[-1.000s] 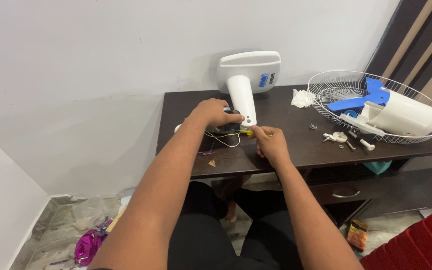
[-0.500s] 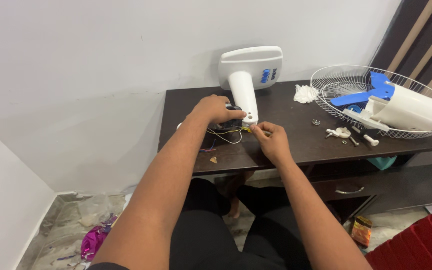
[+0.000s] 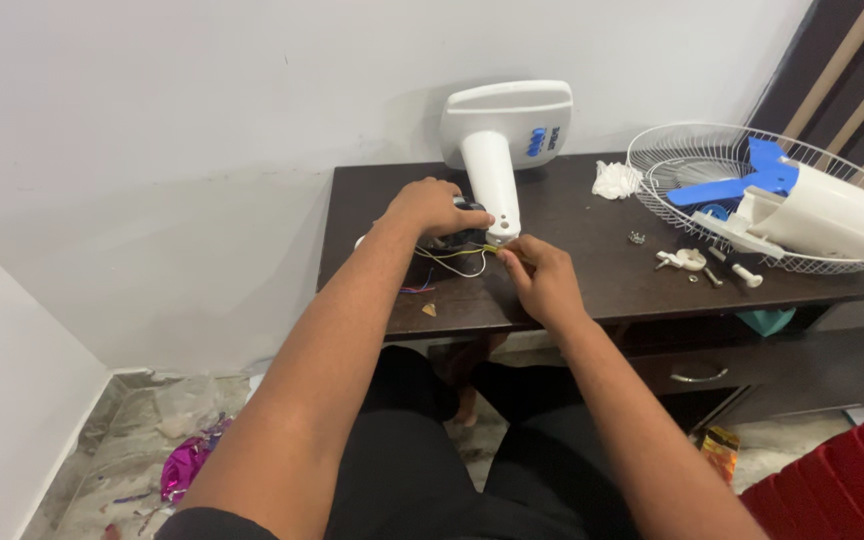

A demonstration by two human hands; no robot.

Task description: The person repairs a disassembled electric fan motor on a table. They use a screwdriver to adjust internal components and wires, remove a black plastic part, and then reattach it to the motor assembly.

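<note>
Left hand (image 3: 435, 207) is clamped over the dark motor part (image 3: 457, 236) by the white fan stand (image 3: 502, 150), right hand (image 3: 542, 275) pinching thin wires (image 3: 462, 258) on the worktop (image 3: 592, 270).

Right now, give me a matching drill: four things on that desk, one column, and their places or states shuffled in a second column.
Things:
1. left hand
2. right hand
3. wire fan guard
4. crumpled white cloth

Places or states:
A. lies on the desk between the stand base and the guard
B. pinches thin wires near the desk's front edge
C. rests at the desk's right end, holding blue blades and a white motor housing
D. grips a dark part at the foot of the white fan stand

Pairs: 1-D, 2-B, 3-C, 4-A
</note>
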